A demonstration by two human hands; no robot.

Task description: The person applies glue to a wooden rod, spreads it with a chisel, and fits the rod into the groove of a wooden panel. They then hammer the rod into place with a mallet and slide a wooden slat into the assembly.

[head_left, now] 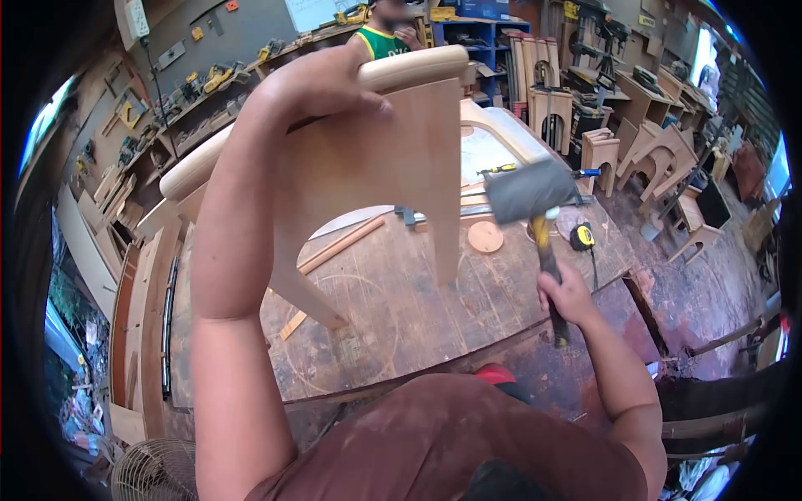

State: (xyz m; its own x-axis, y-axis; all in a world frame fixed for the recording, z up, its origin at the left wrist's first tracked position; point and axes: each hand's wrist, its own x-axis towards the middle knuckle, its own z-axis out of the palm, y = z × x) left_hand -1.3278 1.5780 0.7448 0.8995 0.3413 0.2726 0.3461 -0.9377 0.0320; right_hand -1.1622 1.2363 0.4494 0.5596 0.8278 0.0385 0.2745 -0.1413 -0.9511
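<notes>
Fan: a round wire-guarded fan (154, 472) is sitting at the lower left of the frame, well apart from both hands.
Tool shelf: a wall shelf of power tools (209, 83) is running along the upper left.
Left hand: the left hand (322, 83) is reaching up at the upper centre, fingers clamped over the rounded top rail of a pale arched plywood stool frame (376, 159).
Stool frame: it is leaning tilted over the worn wooden workbench (393, 309). One leg seems to be resting on the bench top and the other is hanging free.
Other person: a person in a green and yellow vest (383, 37) is standing at the top centre, behind the frame.
Mallet: a grey rubber-headed mallet with a yellow and black handle (529, 190) is hovering just right of the free leg, apart from it.
Right hand: the right hand (568, 292) is gripping the lower handle, right of centre.
Bench items: a round wooden disc (485, 237) and a yellow tape measure (582, 237) are lying below the mallet head.
Risk: with only one hand steadying the tilted frame, a blow could probably be twisting it loose or skidding the resting leg. A glancing strike might be denting the thin panel.
</notes>
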